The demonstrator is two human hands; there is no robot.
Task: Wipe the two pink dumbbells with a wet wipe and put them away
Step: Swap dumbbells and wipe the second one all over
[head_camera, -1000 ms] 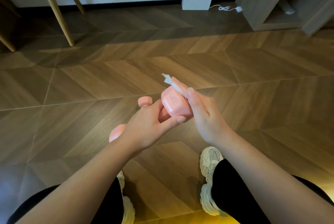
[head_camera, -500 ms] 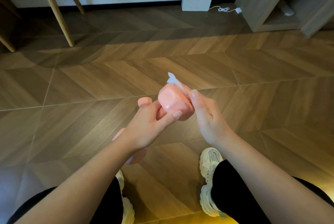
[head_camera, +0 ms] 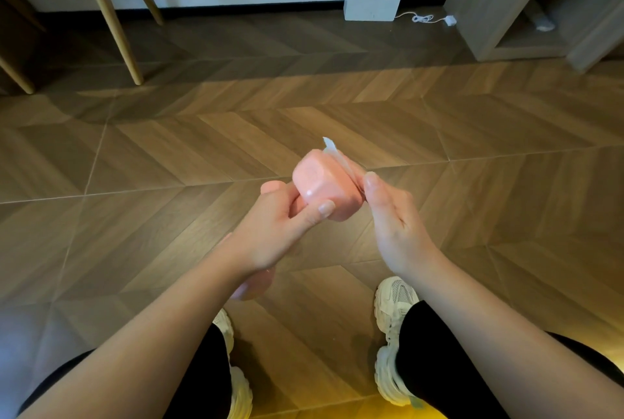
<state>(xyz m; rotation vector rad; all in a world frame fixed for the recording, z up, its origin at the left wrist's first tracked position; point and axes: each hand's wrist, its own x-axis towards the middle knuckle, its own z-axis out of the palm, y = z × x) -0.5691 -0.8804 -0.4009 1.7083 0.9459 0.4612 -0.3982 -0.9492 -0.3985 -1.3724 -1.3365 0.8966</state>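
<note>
Looks like you've rolled the dumbbell (head_camera: 320, 189) since a second ago, left hand (head_camera: 270, 236) gripping its handle mid-air in front of you, right hand (head_camera: 395, 226) flat and pressing the wipe (head_camera: 332, 148) on the head's right side, so keep rotating to catch every face.

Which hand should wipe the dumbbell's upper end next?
Right. The right hand already presses the wet wipe against the side of the dumbbell at its upper end. The left hand is busy gripping the handle and holding it up.
</note>
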